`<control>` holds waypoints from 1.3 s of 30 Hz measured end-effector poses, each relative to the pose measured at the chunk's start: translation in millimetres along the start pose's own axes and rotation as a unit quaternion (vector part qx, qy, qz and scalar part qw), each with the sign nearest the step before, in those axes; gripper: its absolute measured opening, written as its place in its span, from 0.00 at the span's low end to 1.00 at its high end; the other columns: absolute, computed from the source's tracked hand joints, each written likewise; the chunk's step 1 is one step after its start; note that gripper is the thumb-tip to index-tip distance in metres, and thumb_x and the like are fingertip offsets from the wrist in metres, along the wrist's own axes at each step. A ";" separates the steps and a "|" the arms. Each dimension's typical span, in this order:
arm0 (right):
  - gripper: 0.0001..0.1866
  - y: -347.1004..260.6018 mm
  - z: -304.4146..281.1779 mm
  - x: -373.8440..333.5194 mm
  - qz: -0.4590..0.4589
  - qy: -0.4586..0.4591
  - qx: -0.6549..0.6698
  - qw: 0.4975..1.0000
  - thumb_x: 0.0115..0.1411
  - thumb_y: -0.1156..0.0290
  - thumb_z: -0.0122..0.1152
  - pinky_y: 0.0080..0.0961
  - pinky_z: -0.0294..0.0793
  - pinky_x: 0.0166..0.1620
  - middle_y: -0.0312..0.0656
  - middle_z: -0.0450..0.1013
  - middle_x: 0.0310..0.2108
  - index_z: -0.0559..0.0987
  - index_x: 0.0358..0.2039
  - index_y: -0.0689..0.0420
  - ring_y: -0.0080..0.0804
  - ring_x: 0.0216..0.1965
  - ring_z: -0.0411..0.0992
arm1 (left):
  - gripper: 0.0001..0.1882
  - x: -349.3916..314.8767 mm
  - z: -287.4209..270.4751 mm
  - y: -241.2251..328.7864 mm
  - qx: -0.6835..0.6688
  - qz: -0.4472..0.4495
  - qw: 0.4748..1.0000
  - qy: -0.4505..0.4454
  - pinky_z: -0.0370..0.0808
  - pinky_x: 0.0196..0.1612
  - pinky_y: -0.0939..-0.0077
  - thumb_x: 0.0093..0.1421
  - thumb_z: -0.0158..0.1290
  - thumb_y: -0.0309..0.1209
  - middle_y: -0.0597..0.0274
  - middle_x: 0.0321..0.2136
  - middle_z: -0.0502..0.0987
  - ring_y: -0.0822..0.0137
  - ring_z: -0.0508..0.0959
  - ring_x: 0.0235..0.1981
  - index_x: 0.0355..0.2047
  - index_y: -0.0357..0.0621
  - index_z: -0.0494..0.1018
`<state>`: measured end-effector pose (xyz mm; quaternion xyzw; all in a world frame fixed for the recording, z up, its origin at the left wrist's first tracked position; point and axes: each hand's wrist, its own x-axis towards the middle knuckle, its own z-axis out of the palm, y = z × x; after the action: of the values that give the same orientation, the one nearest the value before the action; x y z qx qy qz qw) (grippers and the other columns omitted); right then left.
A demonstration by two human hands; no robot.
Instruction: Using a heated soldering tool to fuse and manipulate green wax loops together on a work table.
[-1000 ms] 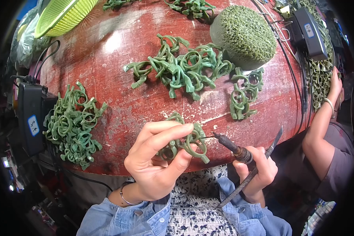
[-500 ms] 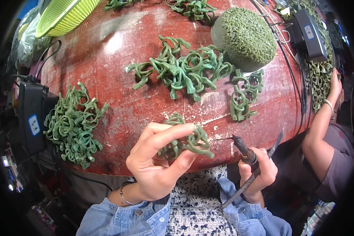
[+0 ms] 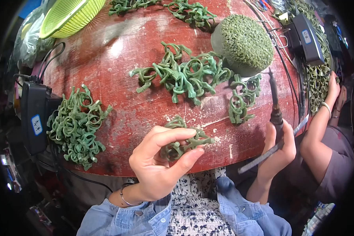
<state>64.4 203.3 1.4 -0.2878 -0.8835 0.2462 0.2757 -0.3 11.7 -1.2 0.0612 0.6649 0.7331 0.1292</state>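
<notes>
My left hand (image 3: 157, 157) pinches green wax rings (image 3: 181, 144) between thumb and fingers above the table's near edge. Part of this cluster is hidden behind the fingers. In my right hand (image 3: 277, 153) is a dark wax pen (image 3: 276, 112), its thin tip pointing away from me beside a round block (image 3: 246, 45) with a crumbly green top. The same hand also holds a slim tool (image 3: 259, 158) with a grey wrapped handle and a pale flat end, lying crosswise. Just beyond my hands are a small group of green rings (image 3: 242, 100) and a larger pile (image 3: 185, 74).
Another green ring pile (image 3: 78, 126) lies left, beside a black box (image 3: 35, 118) with a cable. Further piles (image 3: 192, 13) and a yellow-green basket (image 3: 69, 19) sit at the far side. At right are cables, a second black box (image 3: 307, 39) and another person's arm (image 3: 320, 122).
My right hand has moved right and away from the held rings, and the pen has swung to point toward the round block. The rings in my left hand have turned slightly.
</notes>
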 end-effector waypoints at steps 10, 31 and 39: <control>0.12 10.0 7.3 7.4 -0.094 0.007 -0.049 0.994 0.44 0.80 0.63 0.23 0.65 0.27 0.42 0.67 0.21 0.73 0.32 0.64 0.33 0.22 0.66 | 0.15 3.3 -2.1 -6.1 0.023 0.106 0.994 -0.032 0.73 0.35 0.81 0.45 0.53 0.13 0.54 0.35 0.70 0.69 0.75 0.31 0.36 0.33 0.72; 0.12 15.3 8.6 10.1 -0.107 0.017 -0.072 0.992 0.45 0.81 0.63 0.21 0.64 0.26 0.41 0.67 0.20 0.74 0.32 0.65 0.29 0.21 0.65 | 0.14 5.7 -3.0 -7.3 0.038 0.103 0.994 -0.031 0.71 0.39 0.78 0.46 0.55 0.17 0.52 0.36 0.70 0.68 0.73 0.36 0.35 0.35 0.68; 0.10 17.1 10.4 9.4 -0.094 0.041 -0.055 0.993 0.46 0.80 0.62 0.22 0.65 0.28 0.41 0.68 0.21 0.73 0.31 0.65 0.30 0.21 0.65 | 0.12 4.2 1.4 -4.6 -0.010 0.062 0.998 -0.018 0.71 0.40 0.76 0.48 0.56 0.20 0.52 0.39 0.66 0.67 0.72 0.36 0.33 0.36 0.66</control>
<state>57.9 218.7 -13.1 -0.2279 -0.9069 0.1584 0.3171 -3.4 14.6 -5.9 0.1136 0.6501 0.7452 0.0960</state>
